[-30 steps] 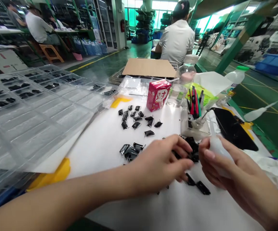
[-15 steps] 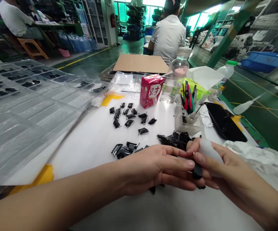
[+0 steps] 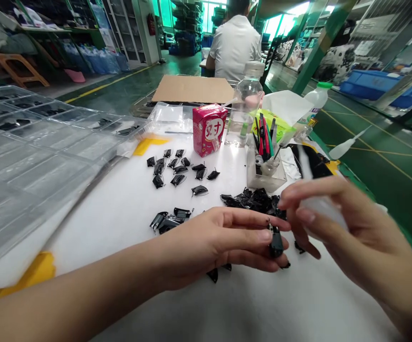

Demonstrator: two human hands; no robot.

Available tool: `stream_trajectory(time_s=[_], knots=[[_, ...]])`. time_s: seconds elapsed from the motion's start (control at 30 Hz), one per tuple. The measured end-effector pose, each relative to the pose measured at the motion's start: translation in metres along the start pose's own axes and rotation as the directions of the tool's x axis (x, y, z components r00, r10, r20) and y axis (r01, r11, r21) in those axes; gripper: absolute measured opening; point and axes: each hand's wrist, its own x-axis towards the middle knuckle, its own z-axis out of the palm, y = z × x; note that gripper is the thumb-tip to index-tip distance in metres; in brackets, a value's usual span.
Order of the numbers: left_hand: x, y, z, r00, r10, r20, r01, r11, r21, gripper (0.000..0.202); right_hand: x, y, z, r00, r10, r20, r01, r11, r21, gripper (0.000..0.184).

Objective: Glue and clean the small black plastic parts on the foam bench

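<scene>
My left hand [image 3: 227, 244] pinches a small black plastic part [image 3: 275, 243] between thumb and fingers, just above the white table [image 3: 127, 209]. Close to its right, my right hand [image 3: 341, 232] is closed around a small white squeeze bottle [image 3: 321, 206], blurred by motion. A heap of black parts [image 3: 253, 200] lies just behind both hands. More black parts [image 3: 179, 168] are spread out in the middle, and another small cluster of parts [image 3: 168, 221] sits near my left hand.
Clear plastic trays [image 3: 31, 147] with black parts cover the left side. A pink drink carton [image 3: 209, 129], a water bottle [image 3: 243, 109], a clear holder with pens [image 3: 266, 161] and cardboard [image 3: 193, 89] stand behind. A person in white [image 3: 234, 45] sits beyond.
My left hand picked a black part from the heap and drew it toward me. My right hand, with the white bottle, met it and has now lifted slightly away to the right.
</scene>
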Motion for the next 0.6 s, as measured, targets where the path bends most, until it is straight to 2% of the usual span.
stream_trajectory(time_s=[0.07,0.1,0.2,0.3,0.4,0.47,0.6], knots=[[0.0,0.001,0.001,1.0,0.0,-0.009,0.0,1.0,0.023,0.014,0.002,0.005,-0.002,0.975,-0.089,0.201,0.119,0.983,-0.139,0.012],[0.0,0.001,0.001,1.0,0.0,-0.021,0.0,0.999,0.037,0.014,0.003,0.006,-0.003,0.96,-0.11,0.256,0.158,0.972,-0.175,0.013],[0.0,0.0,-0.001,0.996,0.009,-0.092,-0.003,0.998,0.064,0.008,0.005,0.008,-0.005,0.953,-0.124,0.278,0.181,0.965,-0.191,0.016],[0.001,-0.002,-0.003,0.987,0.064,-0.15,-0.048,0.993,0.108,0.029,0.004,0.008,-0.005,0.937,-0.102,0.334,0.169,0.969,-0.178,0.015],[0.002,-0.006,-0.005,0.985,0.105,-0.134,-0.081,0.982,0.171,0.031,0.002,0.006,-0.004,0.905,-0.059,0.421,0.129,0.982,-0.14,0.02],[0.003,-0.008,-0.006,0.983,0.131,-0.128,-0.104,0.974,0.2,0.031,0.002,0.006,-0.002,0.9,-0.037,0.434,0.089,0.991,-0.1,0.019],[0.008,-0.01,-0.01,0.942,0.3,-0.153,-0.249,0.926,0.285,0.031,0.008,0.01,0.005,0.899,-0.023,0.437,0.056,0.997,-0.062,0.028]])
